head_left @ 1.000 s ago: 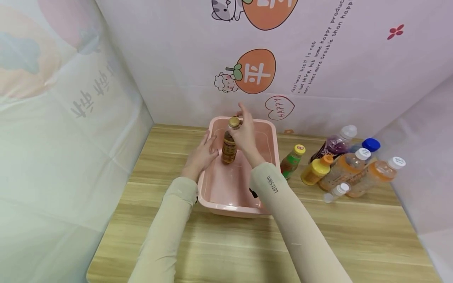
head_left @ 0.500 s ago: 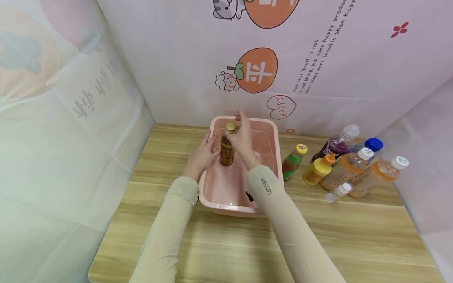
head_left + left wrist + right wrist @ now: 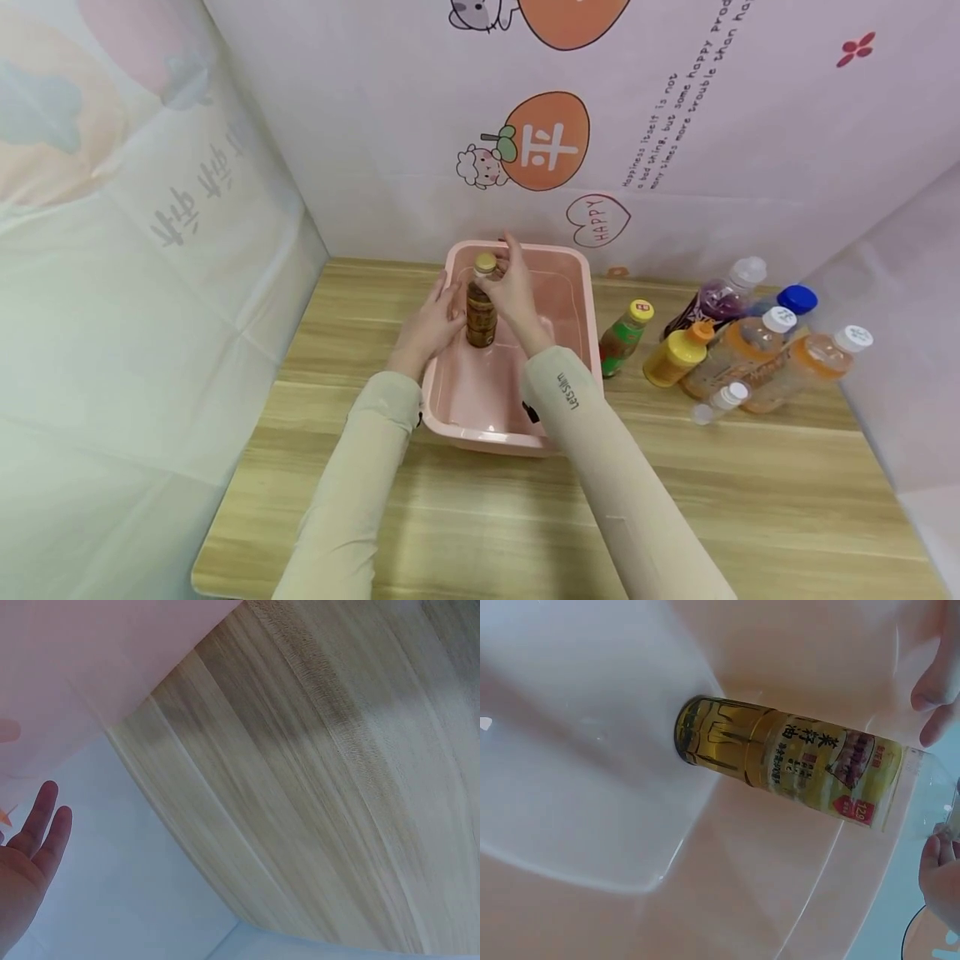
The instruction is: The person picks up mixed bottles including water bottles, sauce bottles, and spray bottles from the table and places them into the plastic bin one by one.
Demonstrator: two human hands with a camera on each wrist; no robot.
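1. So, I'm working at a wood-grain table, pale yellow-brown bands running across it; its left edge slants along a white sheeted side, and its back edge meets a pale pinkish back wall.
2. Up on that wall I've got prints: an orange fruit, a little sheep beside it, a heart reading HAPPY, a red flower high at the right; lines of English lettering slant between heart and flower.
3. Near the back edge of the table sits a pink basin, light shining off its floor; the oil bottle, gold-capped, is inside it, nearly upright, toward the back left corner.
4. My right hand pinches the bottle's neck, thumb and fingers closed in just below the cap; my left hand rests over the basin's left rim, fingers extended and gripping nothing; whether it touches the bottle, I can't tell.
5. Off to the right, a green-labelled bottle stands just beside the basin; then comes a cluster: a yellow bottle, a purple drink, a blue cap behind, two orange-banded clear bottles, a small white-capped bottle in front; beyond them rises a pale right-hand wall.
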